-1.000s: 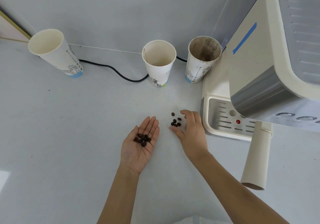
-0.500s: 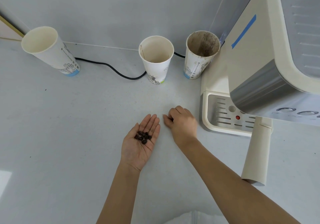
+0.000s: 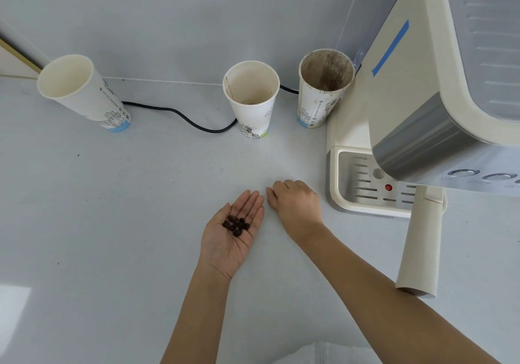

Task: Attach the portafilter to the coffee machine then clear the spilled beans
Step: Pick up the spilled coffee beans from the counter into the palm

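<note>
My left hand [image 3: 229, 244] lies palm up on the white counter, with several dark coffee beans [image 3: 236, 224] resting in the cupped palm. Just to its right, my right hand [image 3: 295, 203] is knuckles up with its fingers curled down against the counter. Whatever is under it is hidden, and no loose beans show around it. The cream portafilter handle [image 3: 420, 248] sticks out toward me from under the head of the coffee machine [image 3: 416, 104] at the right.
Three paper cups stand by the back wall: a tilted-looking one at left [image 3: 84, 96], a middle one [image 3: 251, 104], and a stained one [image 3: 323, 90] beside the machine. A black cable [image 3: 180, 116] runs behind them. The drip tray [image 3: 357, 186] sits right of my right hand.
A small cluster of beans lay exposed at my right fingertips; my right hand has curled over that spot and they no longer show. My left palm has stayed still.
</note>
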